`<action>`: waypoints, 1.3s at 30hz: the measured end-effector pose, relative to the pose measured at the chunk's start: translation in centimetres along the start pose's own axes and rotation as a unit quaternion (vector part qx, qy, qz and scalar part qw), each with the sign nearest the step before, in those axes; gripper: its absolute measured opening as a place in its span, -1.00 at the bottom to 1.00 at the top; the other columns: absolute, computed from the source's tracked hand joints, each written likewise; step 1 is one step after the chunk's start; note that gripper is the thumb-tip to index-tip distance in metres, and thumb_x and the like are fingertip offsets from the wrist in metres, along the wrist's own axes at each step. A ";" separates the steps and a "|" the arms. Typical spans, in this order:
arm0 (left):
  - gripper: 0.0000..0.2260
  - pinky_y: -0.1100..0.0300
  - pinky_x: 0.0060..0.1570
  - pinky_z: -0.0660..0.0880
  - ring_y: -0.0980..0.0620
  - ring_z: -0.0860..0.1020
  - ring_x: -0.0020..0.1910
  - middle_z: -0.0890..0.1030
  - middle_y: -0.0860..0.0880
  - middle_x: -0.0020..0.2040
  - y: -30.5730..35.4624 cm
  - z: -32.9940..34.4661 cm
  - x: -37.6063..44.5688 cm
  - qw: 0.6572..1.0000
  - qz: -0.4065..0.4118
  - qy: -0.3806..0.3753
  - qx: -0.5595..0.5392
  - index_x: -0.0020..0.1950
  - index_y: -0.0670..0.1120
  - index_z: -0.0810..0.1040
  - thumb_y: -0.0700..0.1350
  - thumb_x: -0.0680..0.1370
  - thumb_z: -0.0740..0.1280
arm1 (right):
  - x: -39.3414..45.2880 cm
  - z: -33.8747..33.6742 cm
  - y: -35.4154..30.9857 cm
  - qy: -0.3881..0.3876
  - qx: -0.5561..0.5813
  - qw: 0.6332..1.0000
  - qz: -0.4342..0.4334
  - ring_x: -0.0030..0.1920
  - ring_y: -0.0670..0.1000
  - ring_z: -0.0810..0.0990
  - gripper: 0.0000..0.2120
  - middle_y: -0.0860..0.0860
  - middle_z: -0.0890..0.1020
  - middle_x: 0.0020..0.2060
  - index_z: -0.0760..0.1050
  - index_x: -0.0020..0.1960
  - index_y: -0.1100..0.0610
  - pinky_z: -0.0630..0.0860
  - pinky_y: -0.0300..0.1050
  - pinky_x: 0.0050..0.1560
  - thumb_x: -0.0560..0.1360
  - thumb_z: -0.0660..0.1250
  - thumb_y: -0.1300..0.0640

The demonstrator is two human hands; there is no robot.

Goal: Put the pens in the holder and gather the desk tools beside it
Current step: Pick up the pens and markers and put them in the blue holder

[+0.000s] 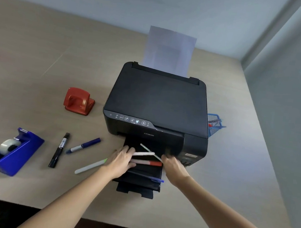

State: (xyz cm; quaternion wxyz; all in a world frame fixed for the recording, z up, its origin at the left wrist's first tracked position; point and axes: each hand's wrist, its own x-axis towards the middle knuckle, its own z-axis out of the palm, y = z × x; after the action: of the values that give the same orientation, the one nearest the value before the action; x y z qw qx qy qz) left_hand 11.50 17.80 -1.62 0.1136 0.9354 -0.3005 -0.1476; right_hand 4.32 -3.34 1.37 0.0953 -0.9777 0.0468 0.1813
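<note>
1. I'm at the pen-collecting step: several pens lie on the printer's output tray (138,183), between my two hands. A white pen (144,153) and a red-capped pen (148,163) run out from under my left hand's fingertips; a thin white one (151,152) slants toward my right hand.
2. My left hand (121,162) lies flat, fingers together, on the ends of those pens. I can't tell whether it has closed on any.
3. My right hand (173,168) is curled at the tray's far side; its grip is hidden from me.
4. A blue pen (149,178) lies nearer me than both hands.
5. Left of my left hand: a green-tipped pen (91,166), a blue marker (84,145), a black marker (59,149), the tape dispenser (15,152) and the red hole punch (79,101).
6. The blue mesh holder (215,125) sits beyond my right hand, behind the printer (157,99).
7. Next I'd bunch the tray pens and carry them around to that holder.
</note>
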 end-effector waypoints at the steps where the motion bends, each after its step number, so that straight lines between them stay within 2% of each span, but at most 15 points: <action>1: -0.67 0.02 0.05 0.48 -0.11 0.51 0.10 0.51 -0.12 0.12 -0.2 0.1 0.1 1.000 0.002 0.002 0.008 0.24 -0.11 0.42 0.03 0.57 0.31 | -0.4 0.4 0.0 0.006 0.016 1.000 0.014 -0.01 0.23 0.59 -0.68 0.23 0.57 0.05 0.39 0.18 0.27 0.53 0.01 -0.07 0.46 0.18 0.47; 4: -0.73 0.00 0.03 0.48 -0.13 0.49 0.12 0.49 -0.14 0.12 -0.7 0.1 0.1 1.000 0.007 0.008 0.024 0.21 -0.14 0.44 0.00 0.61 0.25 | -1.7 1.8 0.1 0.035 0.107 0.989 0.099 0.02 0.20 0.55 -0.68 0.22 0.56 0.04 0.40 0.19 0.26 0.50 -0.03 -0.05 0.47 0.17 0.45; 6: -0.73 0.01 0.04 0.47 -0.12 0.48 0.12 0.51 -0.13 0.13 -1.4 0.2 -0.4 1.000 0.000 0.016 0.024 0.21 -0.14 0.44 0.01 0.63 0.21 | -2.7 2.8 -0.2 0.054 0.178 0.972 0.142 0.02 0.21 0.52 -0.83 0.20 0.55 0.00 0.42 0.10 0.23 0.41 -0.05 -0.12 0.53 0.16 0.36; 7: -0.74 0.01 0.03 0.47 -0.11 0.49 0.12 0.52 -0.11 0.13 -1.8 0.1 -0.9 1.000 -0.008 0.022 0.018 0.20 -0.14 0.44 0.01 0.63 0.20 | -3.2 3.3 -0.4 0.059 0.199 0.968 0.142 -0.02 0.20 0.51 -0.91 0.18 0.55 -0.05 0.41 0.01 0.19 0.36 -0.08 -0.16 0.56 0.15 0.30; 9: -0.76 0.03 0.00 0.48 -0.09 0.51 0.10 0.57 -0.08 0.10 -2.6 -0.2 -2.1 0.999 -0.030 0.034 -0.003 0.15 -0.14 0.45 0.01 0.64 0.20 | -3.9 4.0 -0.8 0.072 0.226 0.965 0.115 -0.12 0.16 0.48 -0.87 0.13 0.53 -0.15 0.37 -0.13 0.13 0.32 -0.10 -0.21 0.58 0.14 0.22; 12: -0.81 0.08 -0.19 0.47 -0.07 0.52 -0.08 0.59 -0.06 -0.06 -3.6 -1.1 -4.6 0.996 -0.069 0.042 -0.044 -0.01 -0.11 0.40 0.01 0.64 0.17 | -4.2 4.2 -1.2 0.083 0.263 0.957 0.084 -0.17 0.13 0.48 -0.84 0.13 0.55 -0.19 0.46 -0.15 0.13 0.40 -0.05 -0.21 0.56 0.15 0.19; 15: -0.76 0.19 -0.46 0.27 0.04 0.42 -0.35 0.46 0.04 -0.30 -4.2 -2.0 -7.0 0.990 -0.098 0.040 -0.091 -0.18 -0.04 0.26 -0.01 0.66 0.15 | -4.3 4.3 -1.5 0.069 0.283 0.954 0.079 -0.27 0.09 0.47 -0.83 0.10 0.56 -0.27 0.48 -0.18 0.11 0.37 -0.10 -0.30 0.55 0.19 0.17; 17: -0.73 0.23 -0.51 0.19 0.10 0.35 -0.45 0.38 0.07 -0.39 -4.3 -2.9 -8.3 0.986 -0.116 0.025 -0.119 -0.22 -0.01 0.20 -0.02 0.66 0.13 | -4.5 4.4 -1.6 0.060 0.298 0.950 0.076 -0.36 0.05 0.41 -0.83 0.06 0.50 -0.37 0.46 -0.21 0.12 0.31 -0.13 -0.38 0.55 0.19 0.17; 22: -0.72 0.21 -0.41 0.27 0.06 0.38 -0.44 0.52 -0.08 -0.32 -3.1 -4.8 -9.4 0.973 -0.144 -0.020 -0.182 -0.22 -0.04 0.26 0.00 0.66 0.12 | -4.3 4.2 -1.1 0.020 0.316 0.945 0.076 -0.39 0.06 0.42 -0.85 0.11 0.51 -0.36 0.48 -0.19 0.20 0.32 -0.16 -0.40 0.52 0.19 0.21; 26: -0.71 0.20 -0.33 0.36 0.05 0.46 -0.38 0.54 -0.01 -0.31 -1.7 -7.2 -8.8 0.965 -0.144 -0.032 -0.219 -0.19 -0.11 0.35 0.03 0.65 0.14 | -4.2 3.4 0.4 -0.015 0.353 0.933 0.071 -0.38 0.01 0.50 -0.86 0.10 0.54 -0.31 0.57 -0.11 0.21 0.45 -0.21 -0.38 0.53 0.25 0.22; 28: -0.71 0.19 -0.30 0.40 0.06 0.51 -0.39 0.57 -0.05 -0.33 -0.8 -8.9 -8.1 0.966 -0.138 -0.027 -0.218 -0.21 -0.08 0.40 0.05 0.63 0.17 | -4.5 2.7 2.3 -0.014 0.361 0.930 0.068 -0.41 -0.08 0.51 -0.88 0.03 0.55 -0.35 0.61 -0.09 0.18 0.48 -0.31 -0.41 0.52 0.29 0.20; 31: -0.71 0.16 -0.30 0.41 0.20 0.42 -0.47 0.52 -0.03 -0.41 1.3 -12.6 -5.9 0.964 -0.108 -0.013 -0.242 -0.26 -0.04 0.46 0.06 0.61 0.21 | -6.1 1.4 7.4 -0.002 0.394 0.915 0.090 -0.58 -0.18 0.44 -0.89 -0.05 0.52 -0.50 0.65 -0.19 0.13 0.43 -0.38 -0.51 0.45 0.35 0.22; 35: -0.82 0.20 -0.34 0.39 0.20 0.41 -0.46 0.58 -0.02 -0.35 6.8 -17.6 -0.5 0.967 -0.035 -0.010 -0.252 -0.12 0.11 0.54 0.10 0.59 0.21 | -9.3 -1.2 17.5 0.017 0.407 0.898 0.165 -0.60 -0.10 0.45 -0.83 -0.06 0.53 -0.58 0.63 -0.30 0.06 0.46 -0.25 -0.47 0.44 0.43 0.25; 37: -0.90 0.19 -0.32 0.43 0.17 0.44 -0.42 0.63 0.01 -0.26 10.5 -18.8 3.2 0.972 -0.003 -0.027 -0.233 0.09 0.21 0.48 0.04 0.63 0.21 | -10.1 -3.2 22.3 0.072 0.423 0.879 0.210 -0.56 0.00 0.42 -0.76 0.02 0.50 -0.59 0.61 -0.34 0.09 0.43 -0.17 -0.42 0.45 0.42 0.32; 39: -0.79 0.16 -0.29 0.44 0.11 0.47 -0.37 0.64 0.01 -0.23 14.1 -19.5 7.1 0.977 0.016 -0.050 -0.209 0.23 0.26 0.37 -0.01 0.64 0.19 | -9.6 -5.6 25.4 0.149 0.430 0.857 0.241 -0.54 0.00 0.43 -0.77 0.06 0.51 -0.57 0.61 -0.34 0.09 0.45 -0.20 -0.45 0.45 0.42 0.32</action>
State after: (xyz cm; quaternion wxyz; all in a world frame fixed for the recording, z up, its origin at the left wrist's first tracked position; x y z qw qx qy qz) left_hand 16.24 4.80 19.28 0.2934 0.8778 -0.2830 -0.2515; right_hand -5.85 -28.73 5.67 0.4517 -0.8127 0.3678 0.0120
